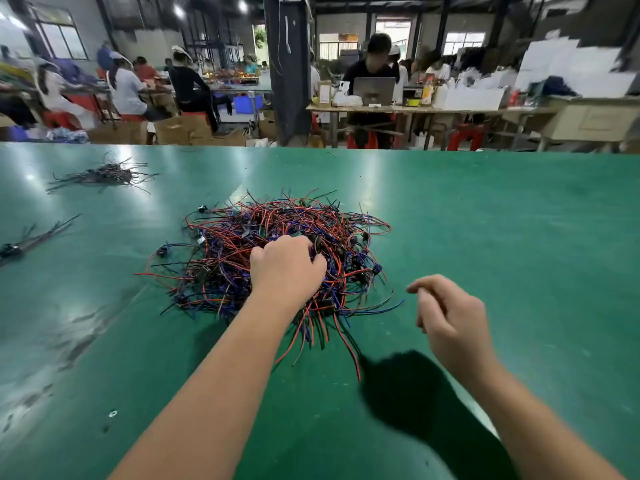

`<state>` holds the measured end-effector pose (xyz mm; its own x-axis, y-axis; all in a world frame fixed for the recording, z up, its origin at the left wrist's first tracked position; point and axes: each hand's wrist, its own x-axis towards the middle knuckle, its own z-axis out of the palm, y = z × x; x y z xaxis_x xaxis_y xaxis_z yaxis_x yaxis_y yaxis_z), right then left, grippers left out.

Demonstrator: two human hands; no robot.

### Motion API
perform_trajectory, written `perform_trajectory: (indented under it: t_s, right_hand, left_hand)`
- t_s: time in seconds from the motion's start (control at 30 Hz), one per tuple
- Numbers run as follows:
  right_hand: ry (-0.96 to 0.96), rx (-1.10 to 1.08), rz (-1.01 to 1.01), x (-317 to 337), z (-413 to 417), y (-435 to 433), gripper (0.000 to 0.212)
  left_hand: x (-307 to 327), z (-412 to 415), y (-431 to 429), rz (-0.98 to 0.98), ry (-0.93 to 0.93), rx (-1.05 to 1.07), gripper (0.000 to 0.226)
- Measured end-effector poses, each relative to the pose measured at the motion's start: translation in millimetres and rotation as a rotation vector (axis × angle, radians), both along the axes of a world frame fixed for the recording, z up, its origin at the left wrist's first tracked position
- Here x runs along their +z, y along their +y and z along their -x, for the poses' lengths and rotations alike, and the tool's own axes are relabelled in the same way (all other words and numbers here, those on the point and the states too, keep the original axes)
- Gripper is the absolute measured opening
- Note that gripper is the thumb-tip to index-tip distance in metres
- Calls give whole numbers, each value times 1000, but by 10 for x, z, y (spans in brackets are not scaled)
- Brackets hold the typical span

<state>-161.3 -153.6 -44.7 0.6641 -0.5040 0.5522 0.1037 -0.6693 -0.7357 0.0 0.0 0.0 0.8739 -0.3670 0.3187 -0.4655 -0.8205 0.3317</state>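
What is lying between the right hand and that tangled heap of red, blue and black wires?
Nothing visible. Only a bare strip of green table separates the right hand from the wire heap. The left hand digs into it.

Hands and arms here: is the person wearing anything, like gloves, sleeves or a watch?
No. The left hand and right hand are bare, with no gloves, rings or watch in view. The left forearm and right forearm are uncovered to the picture's edge; no sleeve shows.
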Motion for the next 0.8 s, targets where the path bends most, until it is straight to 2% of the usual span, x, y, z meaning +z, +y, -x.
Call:
perform_trajectory:
  t_s: [0.1, 0.27, 0.33, 0.47, 0.53, 0.7, 0.8]
  right_hand:
    - [123, 6, 33, -215, -34, 1, 24]
    - [126, -47, -57, -326, -23, -199, 28]
    - [87, -73, -118, -308, -34, -239, 29]
    - [47, -127, -169, -258, -23, -316, 24]
    - [70, -127, -189, -254, -21, -343, 29]
    - [74, -105, -198, -236, -28, -323, 34]
    - [90, -102, -198, -243, -38, -309, 35]
  left_hand:
    - [-55, -21, -192, -161, -97, -2, 37]
    - [-66, -134, -487, -135, 53, 41, 49]
    - [-40, -185, -563, -8, 91, 43, 49]
    - [9, -262, -594, 244, 53, 30, 24]
    - [35, -295, -583, 298, 61, 26, 26]
    - [199, -322, -556, 414, -111, 29, 10]
    - [333, -316, -570, 522, -198, -66, 10]
